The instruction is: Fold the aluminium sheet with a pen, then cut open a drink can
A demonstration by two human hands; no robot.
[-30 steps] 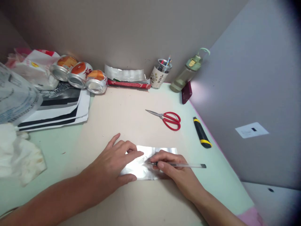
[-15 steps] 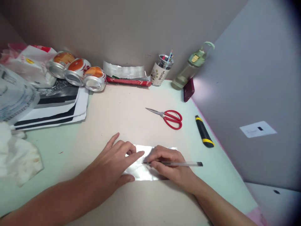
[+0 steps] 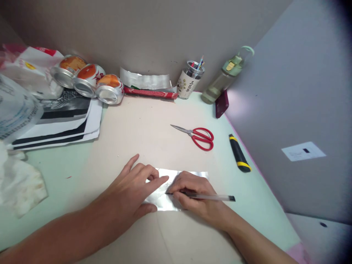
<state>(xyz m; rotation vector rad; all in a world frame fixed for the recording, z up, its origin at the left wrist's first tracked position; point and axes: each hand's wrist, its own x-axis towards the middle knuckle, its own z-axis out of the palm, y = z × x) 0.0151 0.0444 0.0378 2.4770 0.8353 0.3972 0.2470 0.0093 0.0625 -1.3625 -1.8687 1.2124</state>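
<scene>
A shiny silver metal sheet (image 3: 162,202) lies flat on the table at the front middle. My left hand (image 3: 139,187) rests on its left part, fingers spread, with the thumb at the lower edge. My right hand (image 3: 196,192) grips a pen (image 3: 211,197) with a clear barrel and a black end. The pen's tip touches the sheet or is very close to it, just right of my left fingers. My right hand covers much of the sheet's right half.
Red-handled scissors (image 3: 202,138) lie beyond my hands, a black and yellow utility knife (image 3: 239,154) to the right. Along the back are drink cans (image 3: 110,90), cut can pieces (image 3: 150,93), a pen cup (image 3: 189,80) and a bottle (image 3: 220,86). Papers (image 3: 93,124) and a cloth (image 3: 24,183) are left.
My right hand and the pen have shifted slightly left, and the pen's back end has dipped a little. My left hand stays in place on the sheet.
</scene>
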